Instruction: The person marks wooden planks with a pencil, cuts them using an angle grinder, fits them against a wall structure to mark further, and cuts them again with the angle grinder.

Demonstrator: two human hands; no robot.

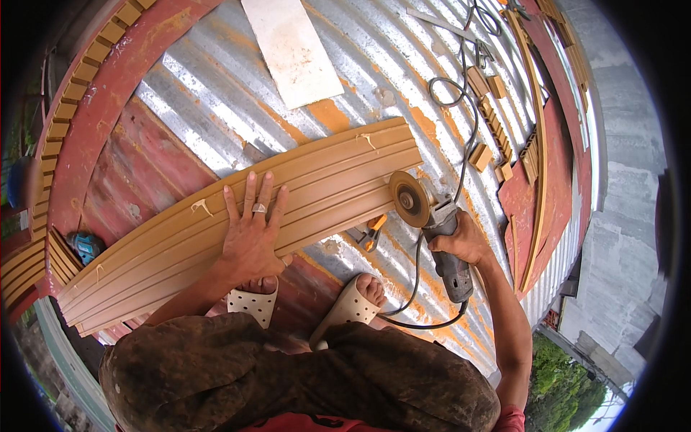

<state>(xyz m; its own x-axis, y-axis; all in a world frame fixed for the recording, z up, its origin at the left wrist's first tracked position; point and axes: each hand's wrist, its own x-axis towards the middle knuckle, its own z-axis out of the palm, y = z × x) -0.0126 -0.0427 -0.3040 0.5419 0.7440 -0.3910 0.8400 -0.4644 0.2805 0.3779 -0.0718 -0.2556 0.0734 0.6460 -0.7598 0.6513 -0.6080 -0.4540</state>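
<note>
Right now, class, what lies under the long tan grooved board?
The tan grooved board rests on corrugated metal sheeting, patchy silver and red. The left hand presses on top. What lies beneath the board's middle is covered.

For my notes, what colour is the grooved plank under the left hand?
Tan-brown plank, head view.

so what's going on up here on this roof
A person crouches on a corrugated metal roof. The left hand presses flat on a long tan grooved panel. The right hand grips a corded angle grinder, its disc at the panel's right end. Orange-handled pliers lie by the panel, and small cut tan blocks sit further off.
</note>
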